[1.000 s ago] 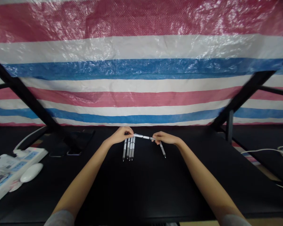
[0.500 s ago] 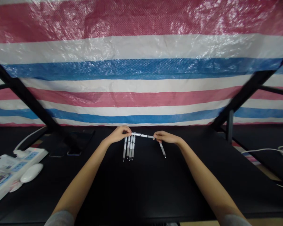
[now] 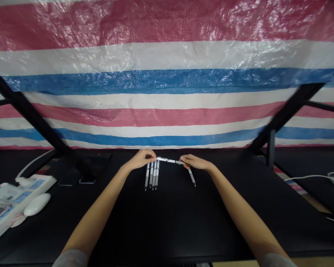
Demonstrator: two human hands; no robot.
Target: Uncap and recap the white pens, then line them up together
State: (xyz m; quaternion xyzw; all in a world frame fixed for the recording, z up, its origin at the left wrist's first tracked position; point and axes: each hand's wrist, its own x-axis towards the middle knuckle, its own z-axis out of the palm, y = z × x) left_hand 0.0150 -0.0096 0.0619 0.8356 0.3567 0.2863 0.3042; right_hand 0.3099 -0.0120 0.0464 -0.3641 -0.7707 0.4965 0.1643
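A white and grey pen [image 3: 170, 161] lies sideways between my two hands. My left hand [image 3: 141, 158] pinches its clip end. At the grey tip end, the fingers of my right hand [image 3: 194, 161] are closed on it. Below my left hand, several matching pens [image 3: 151, 177] lie side by side on the black table, tips toward me, their upper ends partly behind the hand. Another pen [image 3: 192, 177] lies slanted under my right hand, its top hidden by the fingers.
At the left stand a white power strip [image 3: 22, 200] with plugs and a white mouse [image 3: 38, 204]. Dark phones [image 3: 87, 180] lie near the left black post [image 3: 41, 122]. A striped plastic sheet [image 3: 167, 81] hangs behind the table [image 3: 167, 226]. White cables [image 3: 308, 178] run at the right.
The held pen has tilted slightly, its tip end a little lower, and its tip now shows past my right fingers. Both hands stay almost in place; the pens on the table have not moved.
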